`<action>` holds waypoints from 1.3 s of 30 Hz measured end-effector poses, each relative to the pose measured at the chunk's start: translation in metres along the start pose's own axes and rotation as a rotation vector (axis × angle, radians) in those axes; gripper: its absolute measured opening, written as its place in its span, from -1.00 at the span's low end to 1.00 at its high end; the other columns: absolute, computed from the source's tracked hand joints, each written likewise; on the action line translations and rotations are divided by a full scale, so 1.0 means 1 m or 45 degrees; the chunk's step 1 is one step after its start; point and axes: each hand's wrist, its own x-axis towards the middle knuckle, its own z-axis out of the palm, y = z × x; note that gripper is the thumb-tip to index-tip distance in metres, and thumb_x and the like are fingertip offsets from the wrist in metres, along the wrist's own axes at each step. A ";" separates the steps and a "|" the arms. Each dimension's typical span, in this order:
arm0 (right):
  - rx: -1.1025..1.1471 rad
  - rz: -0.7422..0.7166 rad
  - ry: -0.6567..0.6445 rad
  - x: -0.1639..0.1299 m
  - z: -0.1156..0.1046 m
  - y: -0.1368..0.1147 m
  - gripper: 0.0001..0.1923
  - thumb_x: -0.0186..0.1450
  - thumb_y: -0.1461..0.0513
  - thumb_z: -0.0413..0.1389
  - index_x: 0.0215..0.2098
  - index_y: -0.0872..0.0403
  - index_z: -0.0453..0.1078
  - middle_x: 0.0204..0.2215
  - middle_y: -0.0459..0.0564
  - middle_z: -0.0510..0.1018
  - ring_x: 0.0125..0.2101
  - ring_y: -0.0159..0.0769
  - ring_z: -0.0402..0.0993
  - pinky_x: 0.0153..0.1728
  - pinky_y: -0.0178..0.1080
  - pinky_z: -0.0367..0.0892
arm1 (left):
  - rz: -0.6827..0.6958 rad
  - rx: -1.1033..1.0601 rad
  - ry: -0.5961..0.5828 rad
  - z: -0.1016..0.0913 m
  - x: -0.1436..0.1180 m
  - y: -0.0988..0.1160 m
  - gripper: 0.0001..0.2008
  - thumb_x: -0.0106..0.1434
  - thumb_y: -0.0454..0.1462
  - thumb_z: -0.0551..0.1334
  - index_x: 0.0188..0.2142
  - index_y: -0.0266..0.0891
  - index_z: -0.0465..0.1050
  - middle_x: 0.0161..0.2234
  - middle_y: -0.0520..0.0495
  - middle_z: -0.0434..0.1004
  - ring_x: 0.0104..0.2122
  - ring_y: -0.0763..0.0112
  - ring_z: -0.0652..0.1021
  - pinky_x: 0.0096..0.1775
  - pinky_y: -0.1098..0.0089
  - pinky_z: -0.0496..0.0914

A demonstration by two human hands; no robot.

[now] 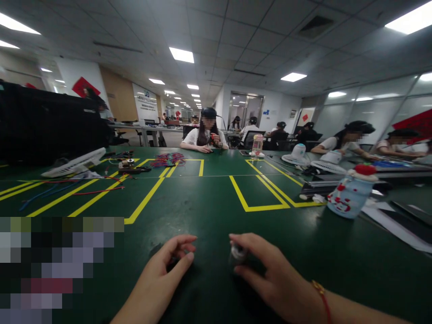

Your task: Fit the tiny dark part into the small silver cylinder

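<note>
Right hand (270, 274) pinching a small silver-topped part (238, 252) on the green table (209, 202), left hand (165, 270) beside it curled on something dark and unclear; steadying both wrists on the table would likely keep the grip sure.

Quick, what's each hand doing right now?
Left hand: curled on a small dark thing.
Right hand: fingers around a small silver part.

Two bare hands rest on a green table (209, 211), the left hand (165, 270) curled beside the right hand (270, 274), which pinches a small metal part (237, 252).
</note>
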 end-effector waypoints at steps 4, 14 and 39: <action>0.156 -0.161 -0.061 0.013 0.033 -0.020 -0.49 0.18 0.28 0.11 0.11 -0.04 0.24 -0.04 -0.06 0.41 -0.07 -0.42 0.34 0.01 -0.31 0.28 | 0.014 0.013 -0.013 0.001 -0.003 -0.003 -0.66 0.19 -0.10 0.15 -0.09 -0.15 0.44 -0.21 -0.10 0.56 -0.14 0.13 0.53 -0.10 0.19 0.38; 0.360 -0.069 0.021 0.014 0.050 -0.005 -0.27 0.10 0.22 0.19 0.16 0.05 -0.02 -0.13 -0.02 0.49 -0.15 -0.35 0.44 -0.05 -0.24 0.30 | 0.476 0.449 -0.213 0.015 -0.010 0.019 -0.76 0.29 -0.15 0.14 -0.06 0.09 0.47 -0.14 -0.01 0.53 -0.14 0.16 0.51 -0.09 0.21 0.38; 0.126 -0.079 -0.094 0.003 0.038 -0.009 -0.47 0.18 0.23 0.13 0.12 -0.03 0.18 0.03 0.00 0.36 0.01 -0.31 0.32 0.08 -0.18 0.26 | 0.529 0.707 -0.326 0.007 -0.020 0.016 -0.71 0.26 -0.39 0.12 -0.08 -0.05 0.42 -0.18 -0.02 0.53 -0.20 0.20 0.47 -0.13 0.19 0.30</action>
